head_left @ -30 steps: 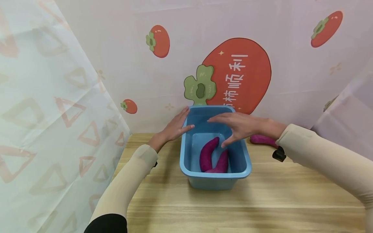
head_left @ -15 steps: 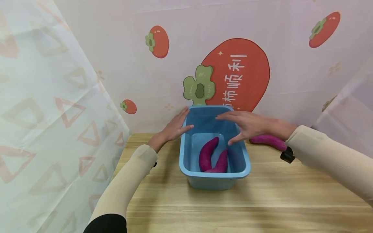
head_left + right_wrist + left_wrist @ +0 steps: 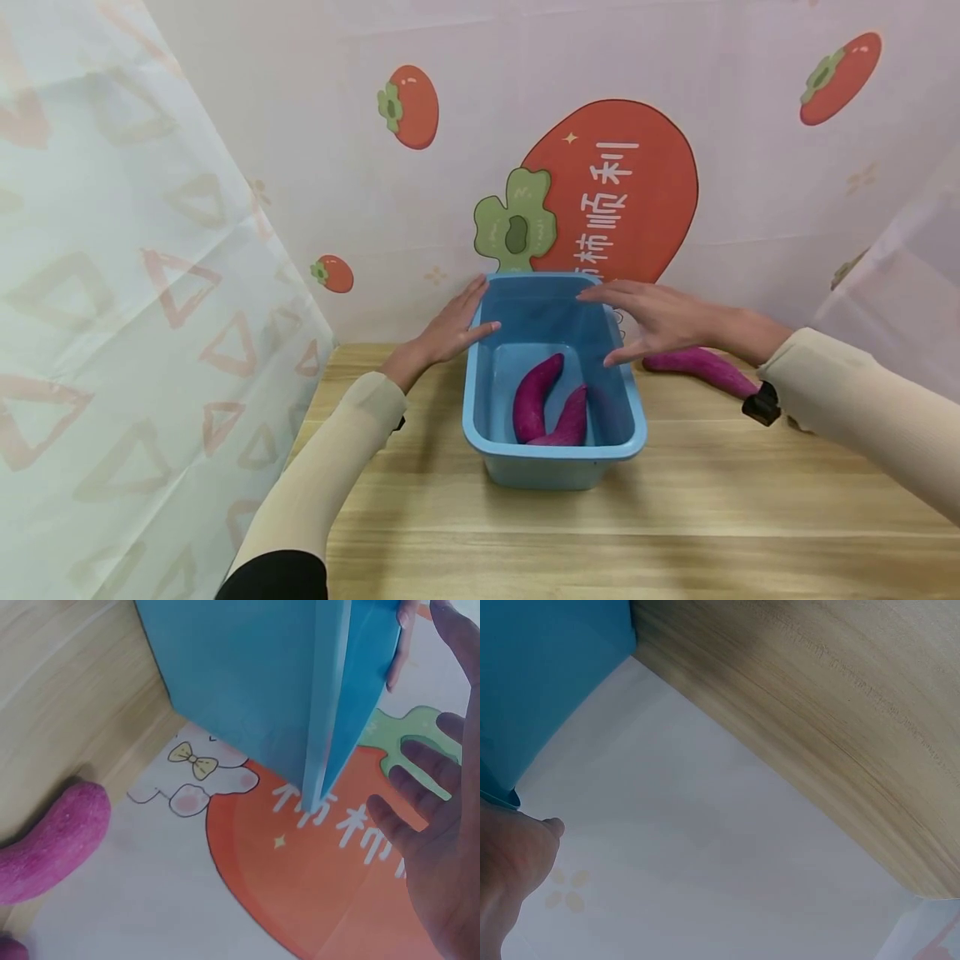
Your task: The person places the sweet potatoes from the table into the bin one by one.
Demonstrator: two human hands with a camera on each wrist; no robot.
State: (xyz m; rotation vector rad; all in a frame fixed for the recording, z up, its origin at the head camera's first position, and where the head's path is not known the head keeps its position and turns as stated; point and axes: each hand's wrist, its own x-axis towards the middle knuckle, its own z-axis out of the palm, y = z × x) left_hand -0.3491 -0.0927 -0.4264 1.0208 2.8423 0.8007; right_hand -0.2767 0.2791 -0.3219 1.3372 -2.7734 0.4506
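Fingers of right hand (image 3: pixel 667 321) parted and loosely bent, grasping nothing, above right rim of blue plastic tub (image 3: pixel 543 472). Left hand (image 3: pixel 450 327) likewise released, at left rim near tub's back left corner, thumb reaching over rim. Tub upright by back edge of wooden worktop (image 3: pixel 600 550), persimmon-print backdrop (image 3: pixel 300 125) behind. Inside, toward tub's near end: curved purple sweet potato (image 3: pixel 531 404), second sweet potato (image 3: pixel 570 421) just right. Third sweet potato (image 3: pixel 701 368) on worktop near back edge, right of tub, beneath right forearm.
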